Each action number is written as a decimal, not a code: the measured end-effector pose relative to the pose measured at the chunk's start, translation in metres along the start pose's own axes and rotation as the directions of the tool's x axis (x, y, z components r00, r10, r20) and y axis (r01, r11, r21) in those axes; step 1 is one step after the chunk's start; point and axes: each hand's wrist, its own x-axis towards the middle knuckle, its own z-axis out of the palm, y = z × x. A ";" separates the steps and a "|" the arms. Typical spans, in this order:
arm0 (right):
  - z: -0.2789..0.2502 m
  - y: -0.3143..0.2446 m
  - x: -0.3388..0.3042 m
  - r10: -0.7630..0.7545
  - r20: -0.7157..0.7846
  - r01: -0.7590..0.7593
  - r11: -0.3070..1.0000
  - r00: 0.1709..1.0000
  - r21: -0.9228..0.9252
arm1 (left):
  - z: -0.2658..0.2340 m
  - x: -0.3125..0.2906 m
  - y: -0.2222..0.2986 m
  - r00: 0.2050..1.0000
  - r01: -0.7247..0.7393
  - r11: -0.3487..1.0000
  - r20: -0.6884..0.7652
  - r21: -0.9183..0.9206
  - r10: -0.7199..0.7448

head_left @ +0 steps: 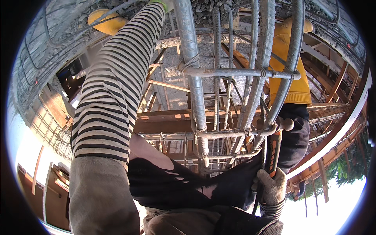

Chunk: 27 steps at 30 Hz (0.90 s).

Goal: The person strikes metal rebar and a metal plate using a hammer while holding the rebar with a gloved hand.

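Observation:
My left arm, in a black-and-white striped sleeve (pixel 113 86), stretches up past the left of a rebar cage (pixel 194 94). At the top edge only a bit of my left hand (pixel 160 4) or its light-green cuff shows; its fingers are cut off by the frame. Low on the right, my right hand (pixel 272 186), in a pale knitted glove, is closed round the handle of a hammer (pixel 275 147). The handle is orange and black and stands upright, its metal head uppermost, close beside the cage's lower right corner. Tie wire (pixel 190 63) binds the cage's bars and stirrups.
My yellow boots (pixel 290 74) are set on either side of the cage. Wooden beams (pixel 164 121) and more rebar lie below. Rubble and rough concrete (pixel 211 8) are at the top. A curved-looking pale edge (pixel 333 145) runs along the right, with greenery beyond.

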 end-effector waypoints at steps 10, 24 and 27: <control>-0.005 0.006 0.004 -0.009 0.024 0.008 0.999 1.000 0.049 | 0.002 -0.013 -0.006 1.000 -0.001 1.000 -0.027 0.018 0.001; -0.015 0.018 0.005 -0.078 0.080 0.071 0.993 0.994 0.089 | 0.058 -0.109 -0.045 0.965 0.198 0.975 -0.156 -0.097 -0.212; -0.017 0.026 0.008 -0.180 0.131 0.161 0.976 0.975 0.145 | 0.062 -0.151 -0.055 0.896 0.411 0.862 -0.043 -0.297 -0.442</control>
